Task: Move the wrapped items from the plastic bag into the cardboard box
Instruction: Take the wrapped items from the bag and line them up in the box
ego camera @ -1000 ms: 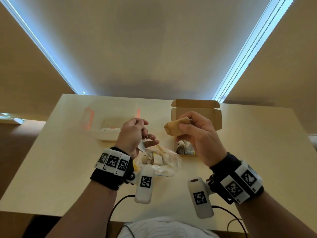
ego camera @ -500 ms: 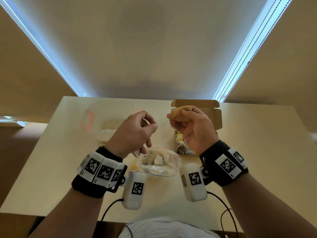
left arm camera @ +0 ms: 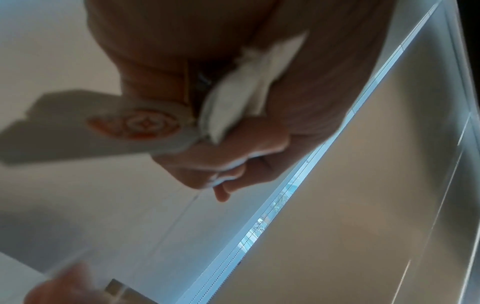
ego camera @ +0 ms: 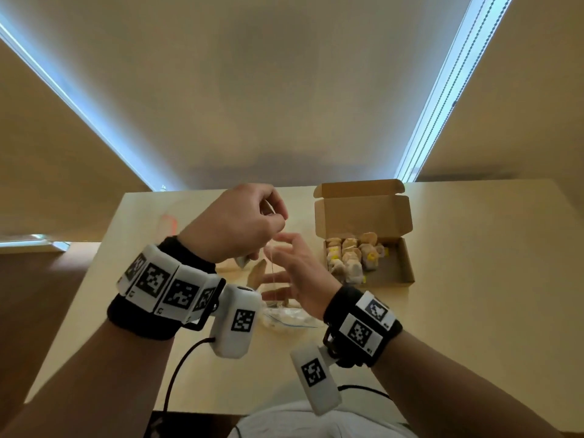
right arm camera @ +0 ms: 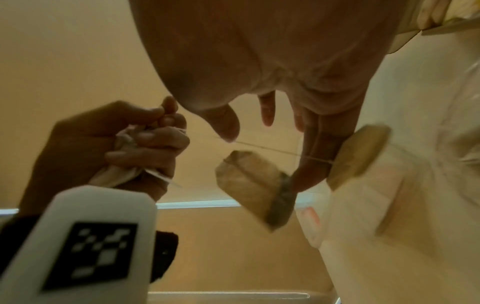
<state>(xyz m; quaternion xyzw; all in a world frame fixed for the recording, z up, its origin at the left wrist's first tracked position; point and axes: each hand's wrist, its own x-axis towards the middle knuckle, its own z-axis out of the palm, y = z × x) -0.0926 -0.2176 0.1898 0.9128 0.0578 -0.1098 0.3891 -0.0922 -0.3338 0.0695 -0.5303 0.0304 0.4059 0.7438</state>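
My left hand (ego camera: pixel 275 216) is raised over the table and pinches a bunch of white paper tags (left arm camera: pixel 241 88) and thin threads. One tag (left arm camera: pixel 135 125) carries an orange logo. A tan tea bag (right arm camera: pixel 252 183) and a second one (right arm camera: pixel 358 152) dangle from the threads above the clear plastic bag (ego camera: pixel 290 319). My right hand (ego camera: pixel 286 263) is open beside them with its fingers spread, and one fingertip (right arm camera: pixel 303 176) touches the tea bags. The open cardboard box (ego camera: pixel 407 263) on the right holds several wrapped items (ego camera: pixel 350 257).
The pale wooden table (ego camera: pixel 474 279) stands against closed blinds. A faint clear object with orange marks (ego camera: pixel 170 222) lies at the far left. Black cables (ego camera: pixel 177 374) hang over the near edge.
My right hand left the tan wrapped item in the box and came back empty to the bag. My left hand rose, lifting tea bags out on their threads.
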